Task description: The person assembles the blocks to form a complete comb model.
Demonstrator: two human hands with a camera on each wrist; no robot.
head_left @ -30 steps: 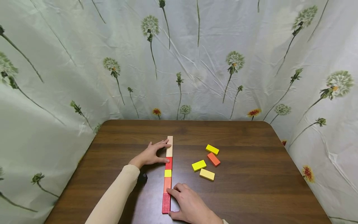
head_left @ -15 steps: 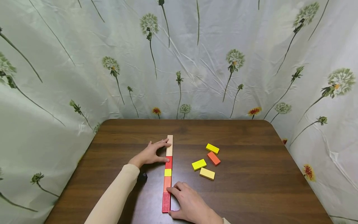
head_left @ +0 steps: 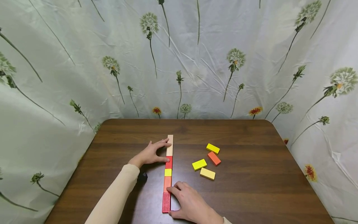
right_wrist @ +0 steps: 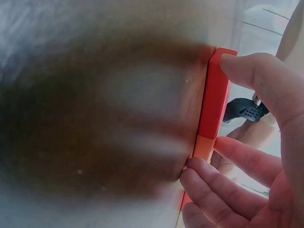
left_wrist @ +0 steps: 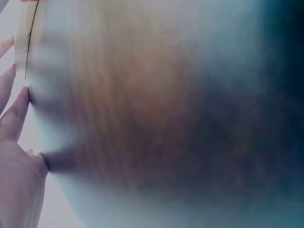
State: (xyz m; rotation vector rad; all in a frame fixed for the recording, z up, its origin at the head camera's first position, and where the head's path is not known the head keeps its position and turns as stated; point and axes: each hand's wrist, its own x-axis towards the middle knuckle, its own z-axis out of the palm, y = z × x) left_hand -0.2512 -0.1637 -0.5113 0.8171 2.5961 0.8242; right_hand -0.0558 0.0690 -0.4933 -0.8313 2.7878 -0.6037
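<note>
Wooden blocks lie end to end in a straight line on the table. In the head view, from far to near, they are plain wood (head_left: pixel 170 151), red (head_left: pixel 169 165), yellow (head_left: pixel 168 172), orange (head_left: pixel 167 181) and darker red (head_left: pixel 166 203). Spread along the left side, my left hand (head_left: pixel 149 155) touches the plain wood with its fingertips and the far red block with its thumb. My right hand (head_left: pixel 190 203) lies at the near end, index fingertip on the orange block and thumb by the near red block's lower corner. The right wrist view shows that thumb on the red block (right_wrist: pixel 216 99).
Right of the row lie loose blocks: a yellow one (head_left: pixel 213 148), an orange one (head_left: pixel 214 158), another yellow one (head_left: pixel 199 165) and a pale yellow one (head_left: pixel 207 174). A flower-printed curtain (head_left: pixel 195 62) hangs behind the dark wooden table (head_left: pixel 251 174). A black wrist strap (right_wrist: pixel 244 110) shows.
</note>
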